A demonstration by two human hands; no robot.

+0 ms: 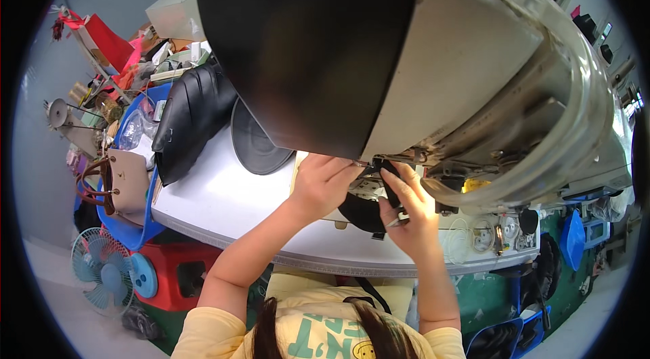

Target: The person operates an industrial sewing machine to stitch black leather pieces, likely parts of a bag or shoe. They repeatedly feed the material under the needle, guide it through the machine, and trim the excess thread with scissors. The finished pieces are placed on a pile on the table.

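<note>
Machine: a bulky sewing machine (305, 54) with a black front panel and a pale side fills the upper middle, overhanging the work.
Table: a white table (203, 189) with a curved front edge runs beneath it.
Person: seated at the near edge in a yellow shirt (332, 335) with green lettering and a smiling face, both forearms reaching forward under the machine.
Bin: a blue bin (133, 227) stands at the table's left end.
Leather: a folded black sheet (196, 115) leans over the table's left end, beside the bin.
Stool: a red stool (172, 271) sits on the floor, lower left.
Fan: a blue fan (105, 271) stands beside the stool.
Disc: a black disc (257, 142) lies on the table, partly behind the machine's panel.
Handbag: a beige handbag (128, 179) with brown handles rests against the bin.
Black piece: a curved black piece (362, 213) lies under the machine, between and just below the hands.
Left hand: the left hand (321, 186) is narrow, fingers bunched at the panel's lower edge; its fingertips are hidden, so any grip cannot be told.
Right hand: the right hand (412, 210) is half-curled just beside the black piece; whether it grips cannot be told.
Spools: small spools (483, 234) lie on the table, right of that hand.
</note>
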